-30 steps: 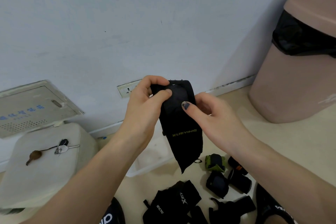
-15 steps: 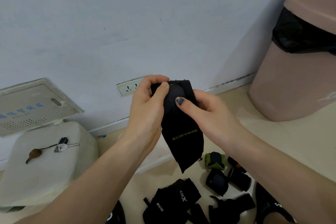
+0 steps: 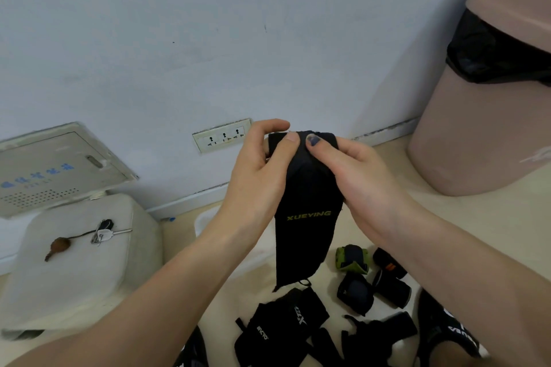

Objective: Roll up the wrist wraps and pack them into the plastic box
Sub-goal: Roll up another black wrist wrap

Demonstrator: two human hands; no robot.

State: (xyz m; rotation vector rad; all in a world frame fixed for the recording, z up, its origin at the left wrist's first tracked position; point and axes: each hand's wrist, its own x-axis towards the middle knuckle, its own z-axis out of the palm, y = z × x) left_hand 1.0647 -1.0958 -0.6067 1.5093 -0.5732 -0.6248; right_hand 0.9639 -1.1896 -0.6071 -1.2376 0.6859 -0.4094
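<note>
Both hands (left, right) pinch the black wrap's seemingly rolled top.

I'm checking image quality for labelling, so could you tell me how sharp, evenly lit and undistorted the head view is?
Head view: soft, even light, no glare; wide-angle bending curves the bin; the wrap and its lettering read sharp between the left hand and right hand.

Dim, even indoor light, bluish cast on the wall. No glare or hard highlights. Soft shadow on the wall's right end beside the pink bin. Wide-angle bending: skirting line below the wall curves, bin leans inward. Centre fairly sharp; below the wall, forearms and lower corners go soft.
</note>
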